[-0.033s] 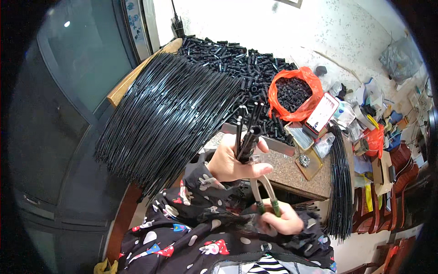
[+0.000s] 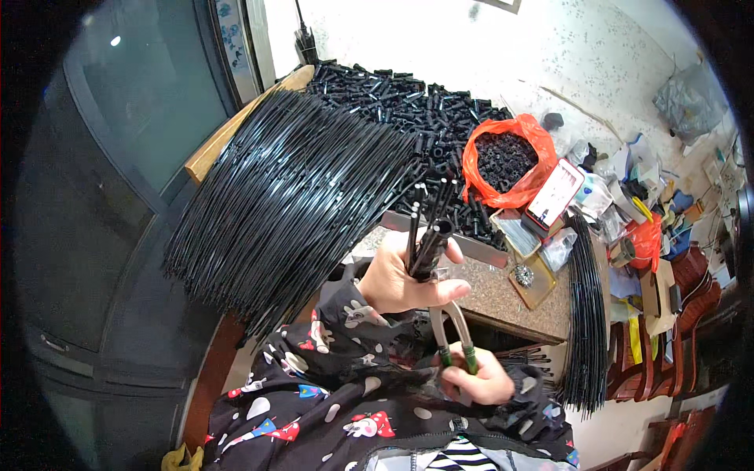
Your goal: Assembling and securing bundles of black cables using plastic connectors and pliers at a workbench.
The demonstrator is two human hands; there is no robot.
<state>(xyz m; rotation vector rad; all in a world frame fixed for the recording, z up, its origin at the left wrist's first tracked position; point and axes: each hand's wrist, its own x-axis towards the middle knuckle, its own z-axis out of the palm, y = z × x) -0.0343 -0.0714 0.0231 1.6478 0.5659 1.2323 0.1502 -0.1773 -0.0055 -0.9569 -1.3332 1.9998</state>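
Note:
My left hand [image 2: 399, 275] is closed around several thin black rods [image 2: 413, 228] and a short black hollow tube [image 2: 433, 250], all standing roughly upright with their ends showing above the fingers. Just below that hand is a pair of pliers [image 2: 449, 320] with curved metal arms and green grips. Its jaws are hidden behind my left thumb and fingers. My right hand [image 2: 485, 380] grips the green handles, which stand a little apart.
A wide heap of long black rods [image 2: 290, 196] lies left on the table, beside a wooden board [image 2: 212, 145]. Behind are loose black tubes [image 2: 377, 94], an orange bag [image 2: 471, 161] of small black parts, and a phone [image 2: 556, 192]. More rods [image 2: 585, 314] hang over the right edge.
My right hand has shifted slightly to the left, and the pliers' handles are a little closer together. The left hand's bundle is almost unmoved.

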